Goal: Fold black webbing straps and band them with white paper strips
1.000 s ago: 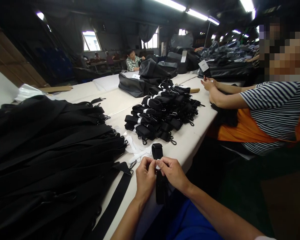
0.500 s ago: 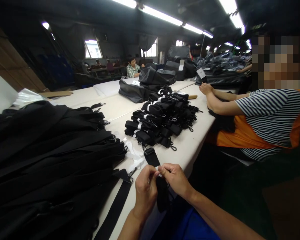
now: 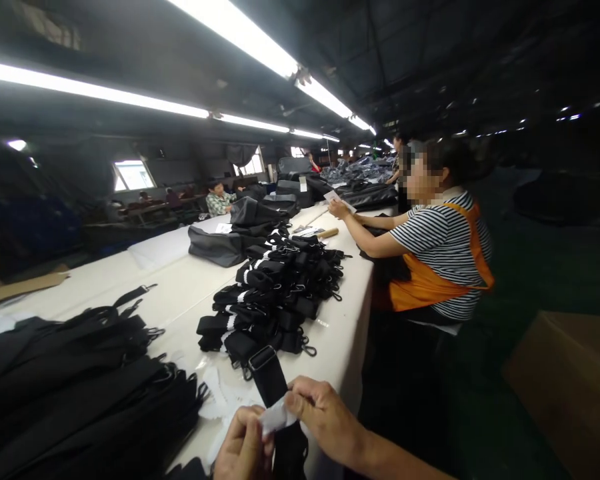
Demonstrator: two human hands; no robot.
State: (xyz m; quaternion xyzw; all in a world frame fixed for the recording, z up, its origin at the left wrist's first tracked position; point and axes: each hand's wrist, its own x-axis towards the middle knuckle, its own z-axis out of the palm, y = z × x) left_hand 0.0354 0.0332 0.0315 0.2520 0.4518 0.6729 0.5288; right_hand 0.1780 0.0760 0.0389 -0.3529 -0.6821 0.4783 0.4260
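My left hand [image 3: 245, 441] and my right hand [image 3: 327, 419] are both closed, pinching a white strip [image 3: 276, 416] between them at the front edge of the table. The strip lies across a folded black webbing strap [image 3: 270, 383], whose metal slide buckle [image 3: 263, 358] points away from me. The strap's lower end hangs below my hands. Just beyond, a heap of bundled black straps [image 3: 280, 287] with white bands and metal hooks covers the table. To the left is a large pile of loose black straps [image 3: 80, 393] with metal clips.
White scraps [image 3: 225, 398] lie on the pale tabletop [image 3: 175, 267] between the piles. Dark bags [image 3: 220, 243] and a wooden-looking stick [image 3: 327, 233] are farther back. At right sits a co-worker in a striped shirt [image 3: 435, 233] holding a white card. A cardboard box [image 3: 565, 373] stands on the floor.
My view has tilted up and turned right. More of the white strip now shows, stretched between my hands across the strap. The co-worker's hands have lifted a white card.
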